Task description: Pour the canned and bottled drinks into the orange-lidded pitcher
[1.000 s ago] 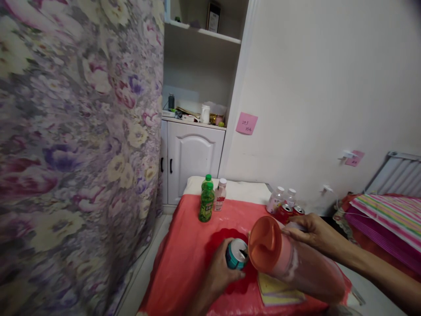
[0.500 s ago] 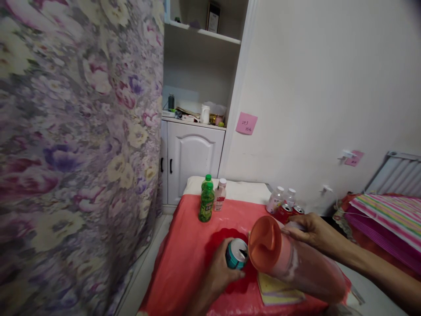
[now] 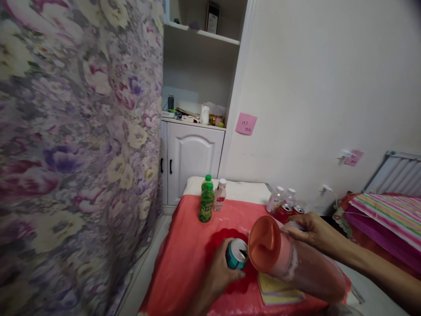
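My left hand (image 3: pixel 221 273) is wrapped round a teal drink can (image 3: pixel 237 254) with an opened silver top, above a red scalloped dish (image 3: pixel 219 237). My right hand (image 3: pixel 307 229) grips the handle of a clear plastic pitcher (image 3: pixel 307 267) with an orange lid (image 3: pixel 265 243). The pitcher is tipped far over to the left, its lid close beside the can's top. Brownish-pink liquid with some foam shows inside it. Whether liquid is flowing into the can cannot be made out. A folded yellow cloth (image 3: pixel 279 290) lies partly beneath the pitcher.
Green drink bottles (image 3: pixel 206 202) and a pale bottle (image 3: pixel 220 195) stand at the back left of the red-covered table (image 3: pixel 177 259). White-capped bottles (image 3: pixel 274 199) and red cans (image 3: pixel 283 213) are at the back right. A floral curtain (image 3: pixel 82 153) hangs left; a bed (image 3: pixel 391 215) is right.
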